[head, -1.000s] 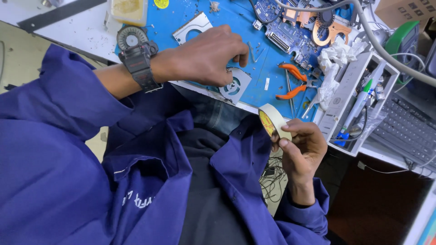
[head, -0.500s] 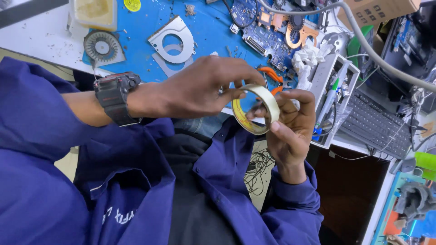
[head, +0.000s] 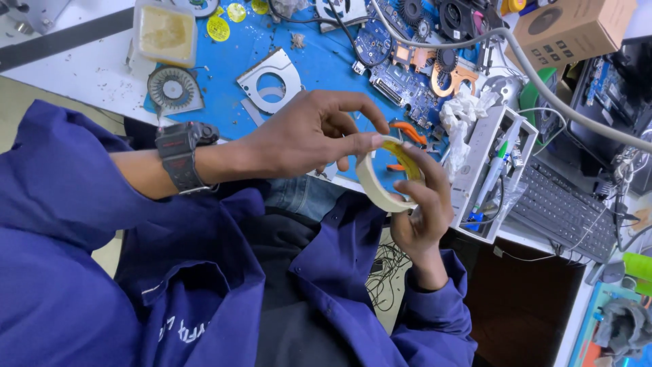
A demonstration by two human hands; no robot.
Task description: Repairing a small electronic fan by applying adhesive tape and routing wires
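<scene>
Since the frame half a second back, the view has slid a little: the round grey fan [head: 172,89] and the metal fan cover [head: 275,80] sit lower on the blue mat [head: 319,58], and more of the bench top shows above them. The left hand [head: 309,132], then laid over the roll of tape [head: 387,173] from above, now pinches the roll's top edge with its fingertips. The right hand [head: 421,204] is closed around the roll from below and the far side, as it was, holding it upright in front of the bench edge, above the lap.

The near part of the roll is covered by the right fingers, and whether a loose tape end has been lifted cannot be made out. Orange pliers [head: 407,132] show only in part behind the roll and hands. The left forearm, with its black wristwatch [head: 180,156], hides the bench edge beneath it.

A brown cardboard box [head: 574,27] with a dark round mark lies at the top right. Yellow round stickers [head: 227,17] lie at the mat's top edge beside a clear plastic tub [head: 165,30] of yellowish stuff. A white rack [head: 485,177] holding pens stands just right of the hands, and a grey keyboard [head: 560,211] lies beyond it
</scene>
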